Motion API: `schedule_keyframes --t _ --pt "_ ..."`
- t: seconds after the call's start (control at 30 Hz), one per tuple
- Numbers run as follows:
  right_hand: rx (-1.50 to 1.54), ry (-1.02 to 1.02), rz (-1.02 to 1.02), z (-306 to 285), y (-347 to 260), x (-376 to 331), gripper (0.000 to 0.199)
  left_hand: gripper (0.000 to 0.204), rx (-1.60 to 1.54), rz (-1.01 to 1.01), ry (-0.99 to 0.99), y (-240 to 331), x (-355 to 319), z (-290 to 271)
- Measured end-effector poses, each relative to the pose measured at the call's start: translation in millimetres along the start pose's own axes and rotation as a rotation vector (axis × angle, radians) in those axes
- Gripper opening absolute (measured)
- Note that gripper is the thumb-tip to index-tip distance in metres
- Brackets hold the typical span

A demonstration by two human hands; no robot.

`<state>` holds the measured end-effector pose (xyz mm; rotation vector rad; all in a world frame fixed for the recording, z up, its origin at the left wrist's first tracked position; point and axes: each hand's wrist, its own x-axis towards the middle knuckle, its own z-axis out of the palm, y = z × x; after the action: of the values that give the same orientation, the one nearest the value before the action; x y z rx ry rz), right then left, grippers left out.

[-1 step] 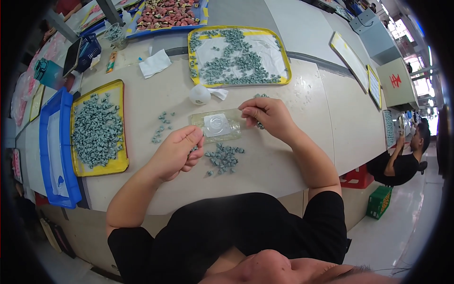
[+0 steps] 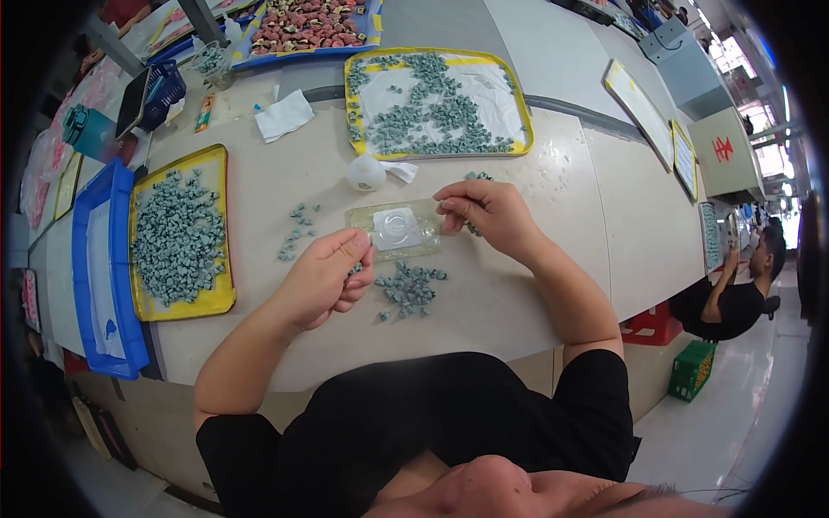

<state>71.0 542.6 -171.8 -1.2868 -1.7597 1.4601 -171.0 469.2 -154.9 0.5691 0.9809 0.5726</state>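
My left hand point(image 2: 332, 274) is closed, thumb against forefinger, with a bit of a small grey-green piece point(image 2: 354, 269) showing among its curled fingers. My right hand point(image 2: 485, 213) makes a pinch at the other side; whatever is at its fingertips is too small to name. Between the hands lies a flat, clear, yellowish plate point(image 2: 419, 250) with a white square point(image 2: 397, 230) bearing a clear round patch. Just below it on the table is a loose pile of grey-green pieces point(image 2: 409, 289). More pieces sit partly hidden behind my right hand, and a few are scattered left of the plate.
A white round-bodied object point(image 2: 366, 173) stands behind the plate. Yellow-edged trays of grey-green pieces lie at the back point(image 2: 528, 138) and left point(image 2: 226, 285), beside a blue tray point(image 2: 129, 345). A folded tissue point(image 2: 284, 116) and a teal bottle point(image 2: 86, 129) are farther left. A co-worker sits right.
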Motion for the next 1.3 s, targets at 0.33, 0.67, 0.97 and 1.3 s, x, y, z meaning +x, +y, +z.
schedule_keyframes --t 0.33,0.67,0.97,1.3 --pt "-0.537 -0.021 -0.57 28.5 5.3 2.1 0.016 0.025 -0.197 0.136 -0.002 -10.4 -15.0 -13.9" --pt "-0.873 0.031 -0.762 44.9 -2.9 -2.6 0.02 0.021 -0.109 0.169 -0.107 -15.7 -24.0 -22.6" --pt "-0.826 0.089 -1.024 69.0 -4.3 10.5 0.028 0.021 -0.296 0.079 -0.093 -22.7 -15.0 -44.7" --pt "-0.892 0.076 -1.117 98.8 -3.1 24.0 0.033 0.019 -0.456 0.021 -0.053 -27.5 -13.6 -74.8"
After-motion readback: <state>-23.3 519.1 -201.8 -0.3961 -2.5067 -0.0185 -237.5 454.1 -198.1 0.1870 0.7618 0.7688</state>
